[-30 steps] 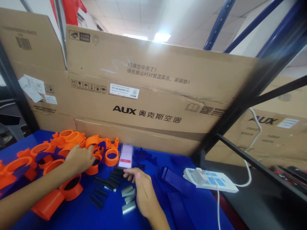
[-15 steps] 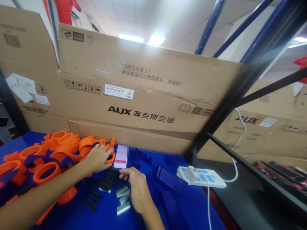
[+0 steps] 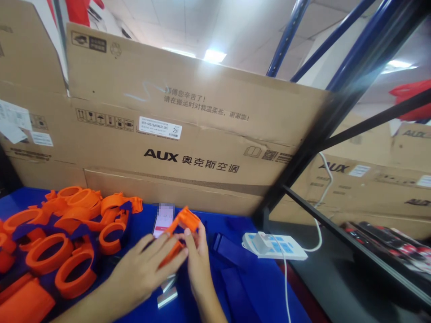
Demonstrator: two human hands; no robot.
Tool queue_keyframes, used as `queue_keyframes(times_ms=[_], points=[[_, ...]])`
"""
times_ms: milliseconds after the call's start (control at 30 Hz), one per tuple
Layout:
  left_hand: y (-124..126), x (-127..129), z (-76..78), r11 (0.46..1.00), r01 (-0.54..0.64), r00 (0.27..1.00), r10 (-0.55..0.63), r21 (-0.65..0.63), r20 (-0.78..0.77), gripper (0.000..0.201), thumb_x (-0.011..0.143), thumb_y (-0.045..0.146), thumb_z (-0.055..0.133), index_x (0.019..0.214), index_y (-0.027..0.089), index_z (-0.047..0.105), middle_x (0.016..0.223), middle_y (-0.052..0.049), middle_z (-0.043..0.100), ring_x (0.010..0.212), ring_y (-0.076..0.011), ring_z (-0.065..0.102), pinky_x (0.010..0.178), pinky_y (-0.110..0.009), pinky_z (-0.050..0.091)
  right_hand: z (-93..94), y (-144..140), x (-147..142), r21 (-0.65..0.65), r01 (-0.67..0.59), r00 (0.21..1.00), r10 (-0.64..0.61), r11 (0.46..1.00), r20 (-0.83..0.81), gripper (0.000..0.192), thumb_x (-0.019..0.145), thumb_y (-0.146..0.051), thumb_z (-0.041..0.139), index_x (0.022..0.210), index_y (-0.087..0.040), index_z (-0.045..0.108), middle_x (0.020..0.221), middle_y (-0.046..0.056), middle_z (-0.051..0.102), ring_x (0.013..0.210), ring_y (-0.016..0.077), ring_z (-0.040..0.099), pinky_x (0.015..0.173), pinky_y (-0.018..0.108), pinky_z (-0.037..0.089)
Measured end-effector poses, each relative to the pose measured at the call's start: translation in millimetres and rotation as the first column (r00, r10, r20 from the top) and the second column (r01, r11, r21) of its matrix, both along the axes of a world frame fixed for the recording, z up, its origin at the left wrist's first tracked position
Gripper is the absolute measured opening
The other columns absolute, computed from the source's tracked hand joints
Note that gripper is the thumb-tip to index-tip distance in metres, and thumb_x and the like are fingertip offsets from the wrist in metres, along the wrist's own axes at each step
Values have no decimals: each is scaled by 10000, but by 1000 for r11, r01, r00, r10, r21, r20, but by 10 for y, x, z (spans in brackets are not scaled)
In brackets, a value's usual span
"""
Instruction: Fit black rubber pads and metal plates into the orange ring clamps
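Cardboard boxes [image 3: 188, 134] stand as a wall along the back edge of the blue desk [image 3: 269, 291]; the biggest one has "AUX" printed in black w/ Chinese characters beside it, a white barcode sticker [image 3: 160, 128] showing "25", a row of handling symbols at its left, and one more line of Chinese text higher up. A second AUX box [image 3: 363, 179] is seen behind the dark rack post [image 3: 303, 152] on the right.

Both hands meet near the middle of the desk and hold one orange ring [image 3: 182, 231] between them, lifted a bit over the surface. Left hand [image 3: 144, 269] is closed on the lower part of the ring w/ fingers stretched along it; right hand [image 3: 198, 264] pinches the upper part w/ fingertips. Just behind the ring lies a phone [image 3: 162, 220], screen lit, text too blurred to read.

At the left edge is a pile of orange rings [image 3: 67, 233], some touching each other. Under the hands are small grey metal pieces [image 3: 167, 296]. Blue strips [image 3: 232, 251] lie right of the hands, approx. between them and a white power strip [image 3: 274, 246] w/ a cable, close to the right edge. Free desk surface is mostly at the front right corner; beyond that edge is a dark shelf.
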State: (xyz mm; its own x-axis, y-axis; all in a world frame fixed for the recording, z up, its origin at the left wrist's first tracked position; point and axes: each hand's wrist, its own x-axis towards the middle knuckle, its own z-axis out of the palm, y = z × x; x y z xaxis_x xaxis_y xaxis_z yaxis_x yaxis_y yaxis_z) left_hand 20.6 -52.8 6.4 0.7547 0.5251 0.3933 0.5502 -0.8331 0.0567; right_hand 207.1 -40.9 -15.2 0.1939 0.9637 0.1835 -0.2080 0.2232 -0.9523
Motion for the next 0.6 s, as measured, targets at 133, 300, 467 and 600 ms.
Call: queue_keyframes(times_ms=[133,300,467,600], points=[[-47,41,-177,945,272,959,-251,-181,128,752,990,159,537,1624,447,254,1686,-66,376,1480,-377,435,1165,-586,349,-17,82,102,-74,60,991,-68,995,-113,430,945,-554,659,1228,-231,632,817,35,745,619,197,681,531,282,520],[80,27,-268,796,334,754,94,-504,649,928,868,544,724,1645,366,251,1735,-109,251,1534,-453,291,1217,-648,253,27,53,128,-84,52,991,-61,995,-116,382,936,-552,666,1111,-214,688,856,48,766,605,176,658,532,269,503],[270,201,-272,384,485,655,436,-786,617,656,940,454,666,1546,302,467,1326,-117,720,1162,-324,686,1022,-460,518,22,26,69,-42,62,991,-57,997,124,350,953,-522,658,1062,-204,754,1004,69,787,869,225,712,792,319,552],[378,162,-183,290,580,548,553,-761,628,491,876,422,746,1318,230,646,949,-63,797,798,-239,734,712,-319,566,-24,51,73,-31,-16,967,23,999,253,447,1048,-546,463,1194,-220,730,1139,77,760,1053,256,678,911,354,512]])
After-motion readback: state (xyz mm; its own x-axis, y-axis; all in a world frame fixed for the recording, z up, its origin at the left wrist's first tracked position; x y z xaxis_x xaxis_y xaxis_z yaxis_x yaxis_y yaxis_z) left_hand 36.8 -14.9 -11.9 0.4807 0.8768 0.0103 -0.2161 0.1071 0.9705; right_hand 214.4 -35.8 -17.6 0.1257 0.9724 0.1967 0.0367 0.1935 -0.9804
